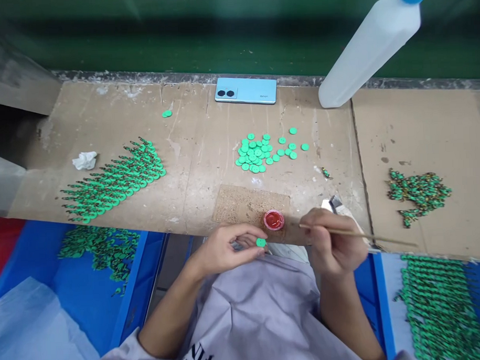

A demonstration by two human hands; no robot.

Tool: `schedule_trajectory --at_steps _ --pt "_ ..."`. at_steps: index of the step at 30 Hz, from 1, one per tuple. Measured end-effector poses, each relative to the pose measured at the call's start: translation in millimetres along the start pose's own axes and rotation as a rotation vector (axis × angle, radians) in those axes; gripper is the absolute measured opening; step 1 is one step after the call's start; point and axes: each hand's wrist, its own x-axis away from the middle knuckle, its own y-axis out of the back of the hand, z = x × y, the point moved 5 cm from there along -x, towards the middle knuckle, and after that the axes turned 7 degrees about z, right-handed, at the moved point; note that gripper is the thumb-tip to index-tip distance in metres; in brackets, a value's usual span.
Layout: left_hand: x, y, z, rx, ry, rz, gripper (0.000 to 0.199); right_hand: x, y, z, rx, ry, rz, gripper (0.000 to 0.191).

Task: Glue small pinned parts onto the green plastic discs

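Left hand (222, 249) pinches green disc (260, 242); right hand (332, 240) grips thin stick (360, 233) near red paint pot (273, 220). Finished rows (114, 179) lie far left; loose discs (262, 150) remain.

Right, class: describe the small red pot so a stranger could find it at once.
Start at the cardboard-covered bench and go to its near edge, between the person's left hand and right hand. There sits the red pot on a speckled brown patch, the only red, round thing among green pieces.
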Motion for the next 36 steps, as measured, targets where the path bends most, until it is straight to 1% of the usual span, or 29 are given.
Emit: schedule_trajectory --at_steps 1,2,4,6,8,12,15,21,25,27,29,32,36 --pt "0.0 0.1 1.6 0.024 0.016 0.006 0.023 -0.1 0.3 -6.1 0.006 0.008 -0.035 0.008" --pt "0.0 -0.1 3.2 0.054 0.033 0.017 0.025 -1.3 -1.4 -10.5 0.023 0.024 -0.040 0.007" --pt "0.0 -0.9 5.5 0.113 0.057 0.042 0.027 -6.1 -8.2 -14.3 0.099 0.051 0.014 0.006" --pt "-0.2 -1.3 5.9 0.146 0.063 0.053 0.029 -11.8 -14.4 -13.8 0.203 0.045 0.072 0.012" --pt "-0.5 -1.1 4.6 0.150 0.056 0.050 0.029 -16.7 -17.4 -10.7 0.281 0.035 0.098 0.014" --pt "-1.4 -0.7 2.0 0.133 0.043 0.047 0.030 -22.0 -19.8 -5.6 0.333 0.038 0.133 0.016" --pt "-1.8 -0.3 1.6 0.109 0.035 0.049 0.029 -23.3 -20.7 -6.1 0.322 0.030 0.153 0.016" --pt "-1.3 0.3 3.6 0.100 0.034 0.039 0.030 -23.9 -20.6 -7.8 0.301 0.016 0.153 0.016" --pt "-1.5 0.2 5.2 0.126 0.044 0.031 0.030 -15.5 -15.0 -9.6 0.188 0.028 0.062 0.014" --pt "-1.5 0.1 5.9 0.141 0.045 0.027 0.030 -9.1 -13.0 -9.3 0.113 0.060 0.015 0.013" --pt "-1.5 0.0 6.4 0.148 0.039 0.023 0.030 -3.9 -13.4 -6.7 0.073 0.113 -0.003 0.012" --pt "-1.5 -0.2 6.3 0.140 0.026 0.019 0.029 -2.1 -16.3 -2.6 0.092 0.153 0.007 0.011" --pt "-2.3 0.2 4.2 0.071 0.022 -0.007 0.029 -6.7 -19.7 -2.1 0.182 0.121 0.047 0.011"
